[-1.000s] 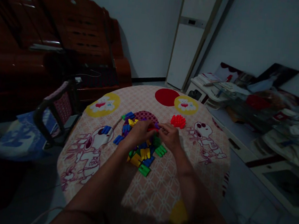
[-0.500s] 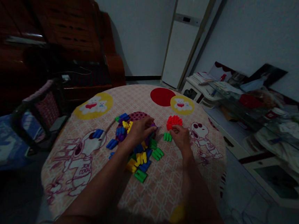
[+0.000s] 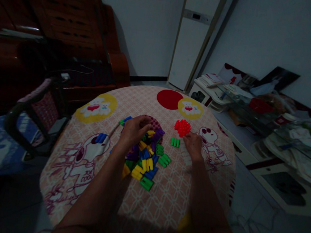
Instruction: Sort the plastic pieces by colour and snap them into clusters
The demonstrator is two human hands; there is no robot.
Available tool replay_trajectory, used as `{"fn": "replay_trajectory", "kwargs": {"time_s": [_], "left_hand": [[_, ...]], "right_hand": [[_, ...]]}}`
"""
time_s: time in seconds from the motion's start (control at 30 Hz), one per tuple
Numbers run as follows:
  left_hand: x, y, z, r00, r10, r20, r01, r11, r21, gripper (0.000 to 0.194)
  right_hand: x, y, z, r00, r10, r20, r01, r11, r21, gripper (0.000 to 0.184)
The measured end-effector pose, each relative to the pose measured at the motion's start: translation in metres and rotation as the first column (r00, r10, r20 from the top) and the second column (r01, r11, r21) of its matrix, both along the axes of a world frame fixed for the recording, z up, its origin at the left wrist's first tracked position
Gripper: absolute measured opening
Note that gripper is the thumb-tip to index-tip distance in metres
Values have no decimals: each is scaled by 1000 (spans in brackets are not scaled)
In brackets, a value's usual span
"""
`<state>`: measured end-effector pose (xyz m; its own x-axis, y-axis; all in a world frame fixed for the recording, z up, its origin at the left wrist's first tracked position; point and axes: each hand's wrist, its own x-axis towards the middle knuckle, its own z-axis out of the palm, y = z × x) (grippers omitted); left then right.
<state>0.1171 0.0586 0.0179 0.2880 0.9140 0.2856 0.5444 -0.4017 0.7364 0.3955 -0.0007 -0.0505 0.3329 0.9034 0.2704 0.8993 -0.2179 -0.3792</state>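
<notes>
My left hand (image 3: 135, 128) hovers over the pile of plastic building blocks, its fingers bent and thumb apart, with nothing visible between them. Under and around it lie yellow blocks (image 3: 147, 164), purple blocks (image 3: 158, 134) and blue blocks (image 3: 151, 173). A dark red basket (image 3: 153, 123) shows partly behind the hand. My right hand (image 3: 193, 144) pinches the near edge of a cluster of red blocks (image 3: 183, 127); the fingertips are partly hidden. Just left of that hand sits a green block (image 3: 175, 142). More green blocks (image 3: 164, 160) lie at the pile's right side.
The round table has a patterned cloth (image 3: 161, 204). A lone blue block (image 3: 101, 138) rests on its left part. A chair (image 3: 36, 113) stands at the left, a wooden sofa (image 3: 78, 33) behind it. On the right is a cluttered cabinet (image 3: 259, 111).
My left hand has shifted left across the pile, uncovering more yellow and purple blocks. My right hand has moved slightly right, and the red cluster has turned a little with it.
</notes>
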Motion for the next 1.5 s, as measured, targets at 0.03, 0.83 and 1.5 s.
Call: {"fn": "replay_trajectory", "kwargs": {"time_s": [0.03, 0.83, 1.5], "left_hand": [[-1, 0, 1, 1000, 3, -3, -3, 1000, 1, 34], [-42, 20, -22, 904, -170, -391, 164, 985, -48, 32], [-71, 38, -47, 961, 89, -262, -130, 981, -143, 37]], "right_hand": [[0, -1, 1, 1000, -14, 20, 14, 1000, -8, 17], [-70, 0, 0, 893, 375, -247, -367, 927, 81, 25], [-100, -8, 7, 477, 374, -796, -526, 846, 82, 21]]}}
